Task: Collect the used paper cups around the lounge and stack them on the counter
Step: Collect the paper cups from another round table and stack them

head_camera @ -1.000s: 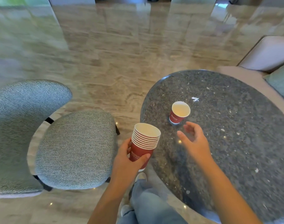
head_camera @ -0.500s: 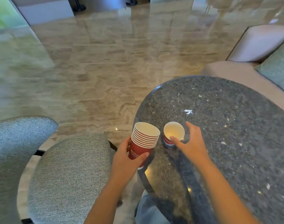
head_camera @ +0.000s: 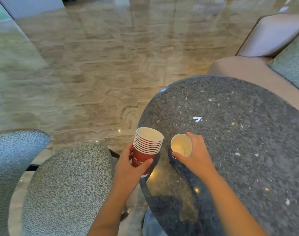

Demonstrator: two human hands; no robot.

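- Round dark speckled stone table (head_camera: 247, 159): 1 single red paper cup (head_camera: 181, 145) stands upright near its left edge.
- Stack of nested red paper cups (head_camera: 147, 147), just beside that edge: the left hand (head_camera: 128, 169) has fingers and thumb wrapped round it; it is best held level.
- Right hand (head_camera: 197, 155): thumb and fingers curl round the single cup's rim; best to lift it straight, then nest it.

My left hand (head_camera: 128, 169) grips a stack of red paper cups (head_camera: 146, 149), held upright just off the edge of the round dark stone table (head_camera: 239, 150). My right hand (head_camera: 195, 155) curls round a single cup (head_camera: 181, 145) standing on the table, thumb on its near side, fingers on the far side. A grey fabric chair (head_camera: 60, 189) sits to my left, a beige sofa (head_camera: 264, 48) beyond the table.
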